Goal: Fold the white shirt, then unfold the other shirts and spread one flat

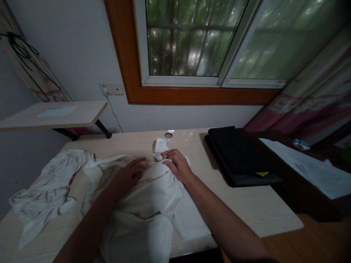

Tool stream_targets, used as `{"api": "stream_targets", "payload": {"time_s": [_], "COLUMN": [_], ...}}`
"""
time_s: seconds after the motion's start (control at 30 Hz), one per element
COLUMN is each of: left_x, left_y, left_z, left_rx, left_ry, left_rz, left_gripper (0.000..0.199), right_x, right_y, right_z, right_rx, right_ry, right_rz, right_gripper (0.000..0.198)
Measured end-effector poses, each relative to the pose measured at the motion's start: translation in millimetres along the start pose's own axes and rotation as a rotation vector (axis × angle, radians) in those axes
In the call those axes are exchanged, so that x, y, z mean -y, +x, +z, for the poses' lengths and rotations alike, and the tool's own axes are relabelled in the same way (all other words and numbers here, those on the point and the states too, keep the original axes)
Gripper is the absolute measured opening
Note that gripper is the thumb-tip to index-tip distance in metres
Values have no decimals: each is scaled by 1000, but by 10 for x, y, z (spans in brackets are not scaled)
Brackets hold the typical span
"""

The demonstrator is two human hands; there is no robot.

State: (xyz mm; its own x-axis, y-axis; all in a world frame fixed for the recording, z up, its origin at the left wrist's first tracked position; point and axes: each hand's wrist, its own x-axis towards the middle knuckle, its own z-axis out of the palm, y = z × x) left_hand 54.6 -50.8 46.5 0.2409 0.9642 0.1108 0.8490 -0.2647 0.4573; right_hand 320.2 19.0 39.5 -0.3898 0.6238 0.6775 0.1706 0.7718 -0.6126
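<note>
A rumpled white garment lies spread over the light wooden table in front of me; folds hide whether it is a shirt or trousers. My right hand, with a ring on one finger, pinches the cloth at the garment's far edge between thumb and fingers. Just beyond those fingers a small flap of the cloth stands up. My left hand rests on the garment to the left, its index finger stretched out and the other fingers loosely bent and partly shadowed.
At the left lies a second crumpled white cloth. Folded black items are stacked on the right of the table. A raised shelf stands at the back left. Behind are a wall socket and a window.
</note>
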Motion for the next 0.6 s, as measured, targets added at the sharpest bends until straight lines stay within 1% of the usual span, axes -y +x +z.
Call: {"api": "stream_targets", "payload": {"time_s": [0.13,0.23,0.3,0.33,0.43,0.5,0.57,0.6], "left_x": [-62,-91,-97,-97,-84,-51,15,58], "left_y": [8,1,-9,-13,-10,6,28,37], "left_z": [53,78,90,95,96,76,34,5], "left_rx": [120,179,173,172,190,149,24,-69], "left_ry": [-29,-5,8,22,92,117,98,72], "left_rz": [-38,-34,-12,-7,-34,-86,-147,-179], "left_gripper": [58,63,63,59,38,28,25,24], "right_x": [77,109,108,103,89,81,73,67], "right_y": [22,32,33,32,30,27,23,20], "right_z": [42,71,74,69,44,26,14,11], "right_rx": [43,66,70,70,70,60,29,7], "right_ry": [27,23,14,9,0,-3,-2,-2], "right_rz": [-76,-78,-67,-62,-60,-65,-65,-56], "right_gripper": [17,18,19,19,18,18,17,16]}}
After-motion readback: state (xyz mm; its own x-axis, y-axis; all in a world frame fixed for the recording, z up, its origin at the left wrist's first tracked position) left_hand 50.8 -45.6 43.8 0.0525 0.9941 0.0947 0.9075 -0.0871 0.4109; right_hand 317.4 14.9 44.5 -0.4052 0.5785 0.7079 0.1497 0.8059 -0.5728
